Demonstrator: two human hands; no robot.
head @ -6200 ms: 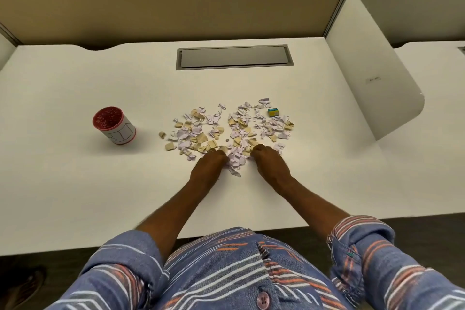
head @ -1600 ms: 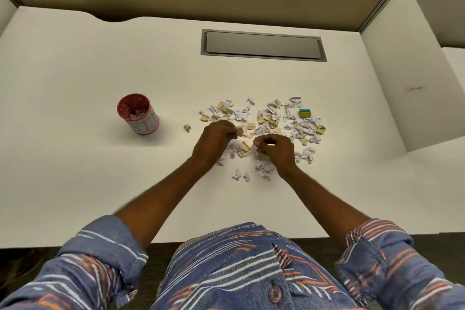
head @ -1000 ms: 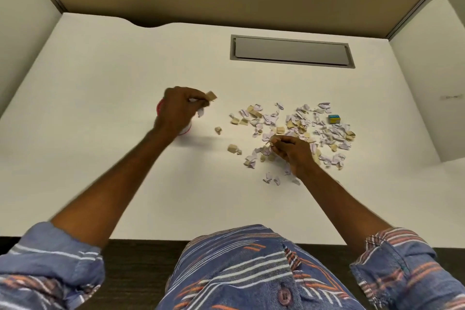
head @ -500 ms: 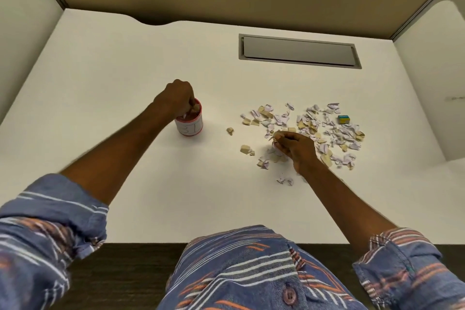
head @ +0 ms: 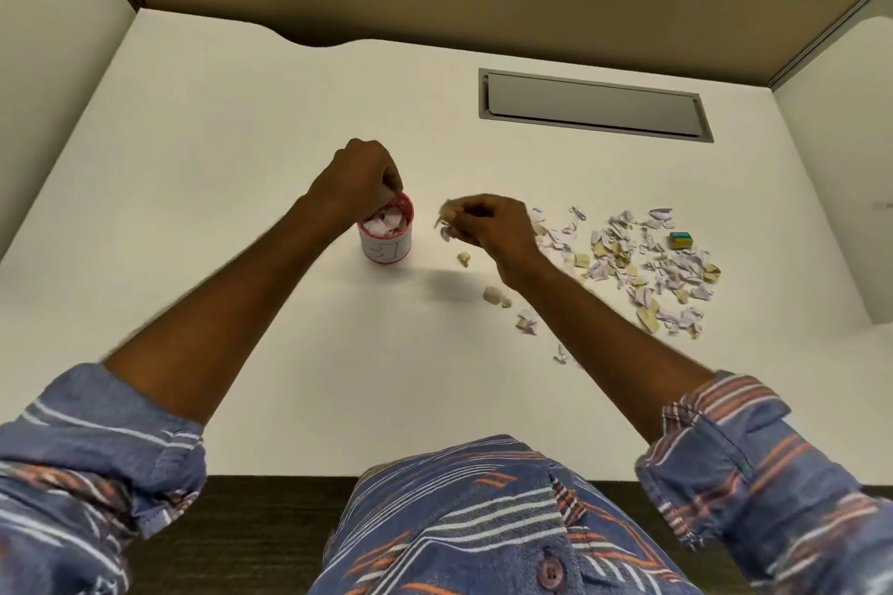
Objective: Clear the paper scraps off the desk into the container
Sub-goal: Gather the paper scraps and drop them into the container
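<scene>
A small red-rimmed cup stands upright on the white desk, with white and tan scraps showing inside. My left hand hovers over its rim, fingertips bunched down into the opening. My right hand is raised just right of the cup, fingers pinched on a few paper scraps. The main pile of pale purple and tan paper scraps lies to the right. A few loose scraps trail between the pile and the cup.
A small blue-and-yellow block sits at the pile's far right edge. A grey recessed hatch is set into the desk at the back. Tan partition walls enclose the desk on the back and sides.
My right hand has lifted off the pile and moved left toward the cup with scraps pinched in it. My left hand stays at the cup's mouth, and more scraps show inside.
</scene>
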